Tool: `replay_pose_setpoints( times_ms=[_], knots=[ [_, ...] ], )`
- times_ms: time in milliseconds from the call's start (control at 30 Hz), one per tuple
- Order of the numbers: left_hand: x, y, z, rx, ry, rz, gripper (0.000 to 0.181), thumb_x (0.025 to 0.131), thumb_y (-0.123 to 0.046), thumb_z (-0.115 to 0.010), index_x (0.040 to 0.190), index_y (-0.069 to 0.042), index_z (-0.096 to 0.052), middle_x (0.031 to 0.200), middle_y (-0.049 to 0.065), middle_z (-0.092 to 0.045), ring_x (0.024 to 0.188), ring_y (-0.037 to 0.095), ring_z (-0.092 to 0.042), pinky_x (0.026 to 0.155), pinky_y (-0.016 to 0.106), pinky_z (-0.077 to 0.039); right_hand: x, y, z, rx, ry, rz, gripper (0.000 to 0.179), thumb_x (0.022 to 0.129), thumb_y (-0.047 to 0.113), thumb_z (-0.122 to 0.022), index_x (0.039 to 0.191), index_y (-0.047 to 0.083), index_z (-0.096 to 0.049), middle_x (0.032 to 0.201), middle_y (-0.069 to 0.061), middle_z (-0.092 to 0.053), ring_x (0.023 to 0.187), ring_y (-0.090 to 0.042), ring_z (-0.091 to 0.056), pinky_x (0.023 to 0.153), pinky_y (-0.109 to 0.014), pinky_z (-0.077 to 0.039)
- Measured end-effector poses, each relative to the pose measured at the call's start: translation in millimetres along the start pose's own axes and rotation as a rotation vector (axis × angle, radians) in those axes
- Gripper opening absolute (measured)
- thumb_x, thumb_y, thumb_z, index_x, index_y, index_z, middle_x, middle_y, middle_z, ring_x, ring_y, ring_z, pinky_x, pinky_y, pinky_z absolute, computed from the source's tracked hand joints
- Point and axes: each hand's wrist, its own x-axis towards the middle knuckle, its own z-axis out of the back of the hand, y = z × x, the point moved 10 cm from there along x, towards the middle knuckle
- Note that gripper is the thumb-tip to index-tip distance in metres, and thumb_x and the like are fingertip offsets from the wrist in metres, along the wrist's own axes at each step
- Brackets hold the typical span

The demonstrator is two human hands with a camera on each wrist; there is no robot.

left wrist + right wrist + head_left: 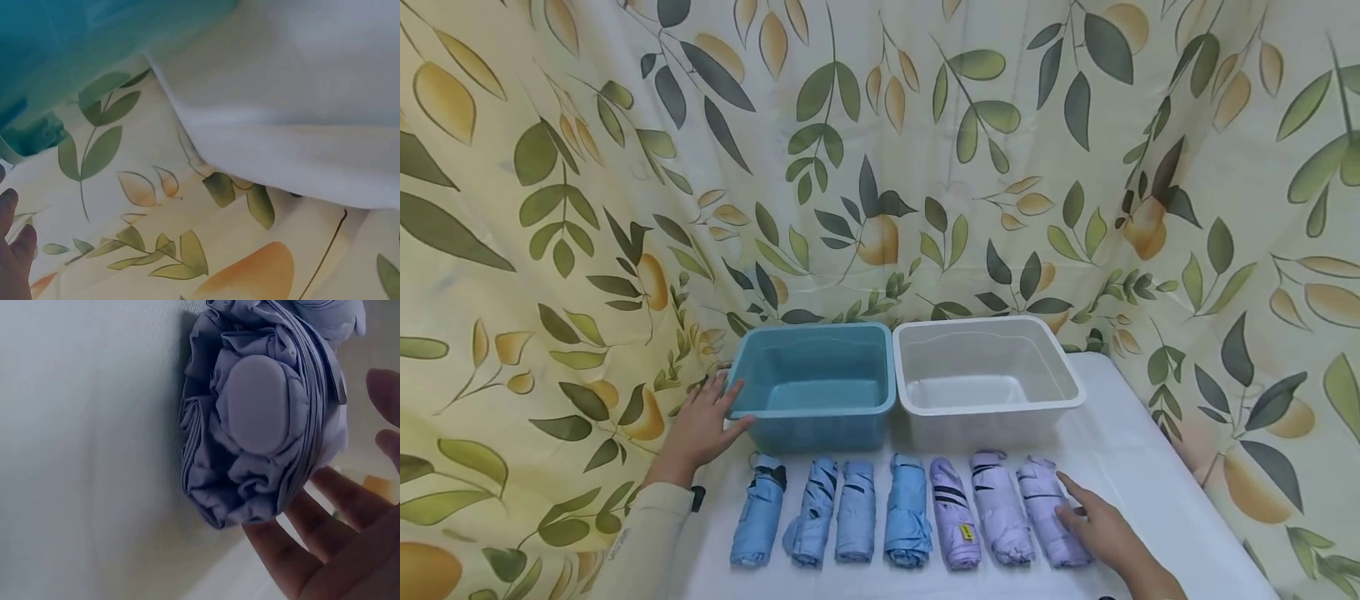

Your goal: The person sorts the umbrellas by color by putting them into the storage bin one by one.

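My left hand (700,423) rests at the left rim of a blue plastic bin (820,429), its fingers spread. In the left wrist view, fingertips (24,244) show at the left edge, below the blue bin. My right hand (1101,527) is at the right side of the rightmost folded lilac umbrella (1051,508), thumb over it and fingers loosely extended. The right wrist view shows that umbrella's end (257,406) close up, with fingers (325,525) along its side. Two more lilac umbrellas (1000,508) (953,512) lie to its left.
Several folded blue umbrellas (908,512) continue the row to the left. A white plastic bin (992,429) stands right of the blue one, behind the row. All sit on a white-covered table (1138,467), with leaf-patterned curtain (880,167) around its back and sides.
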Motion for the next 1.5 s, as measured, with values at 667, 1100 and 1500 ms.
replay_pose_setpoints(
  times_ms=[667, 1100, 1500],
  knots=[
    [13.3, 12.3, -17.4, -0.029, 0.147, -0.016, 0.095, 0.092, -0.066, -0.045, 0.149, 0.008, -0.027, 0.157, 0.022, -0.021, 0.144, 0.039, -0.017, 0.112, 0.054, -0.019, 28.4, 8, -12, 0.018, 0.088, 0.011, 0.058, 0.082, 0.024, -0.074, 0.130, 0.004, -0.049, 0.101, -0.028, -0.062, 0.094, -0.050, -0.059, 0.079, -0.063, -0.045],
    [10.6, 7.2, -26.4, -0.038, 0.154, -0.034, 0.094, 0.093, -0.065, -0.043, 0.149, 0.009, -0.026, 0.158, 0.021, -0.018, 0.144, 0.037, -0.016, 0.113, 0.052, -0.018, 23.6, 13, -12, 0.274, 0.092, 0.081, 0.033, 0.079, 0.007, -0.075, 0.106, 0.000, -0.057, 0.084, -0.007, -0.058, 0.073, -0.021, -0.052, 0.066, -0.036, -0.043],
    [25.6, 14.5, -26.6, 0.019, 0.174, -0.080, 0.097, 0.093, -0.068, -0.041, 0.149, 0.010, -0.025, 0.157, 0.023, -0.019, 0.144, 0.040, -0.017, 0.114, 0.052, -0.017, 29.9, 13, 18, 0.115, 0.095, 0.103, 0.032, 0.077, 0.015, -0.079, 0.106, 0.005, -0.068, 0.094, -0.008, -0.064, 0.084, -0.020, -0.055, 0.068, -0.037, -0.043]
  ],
)
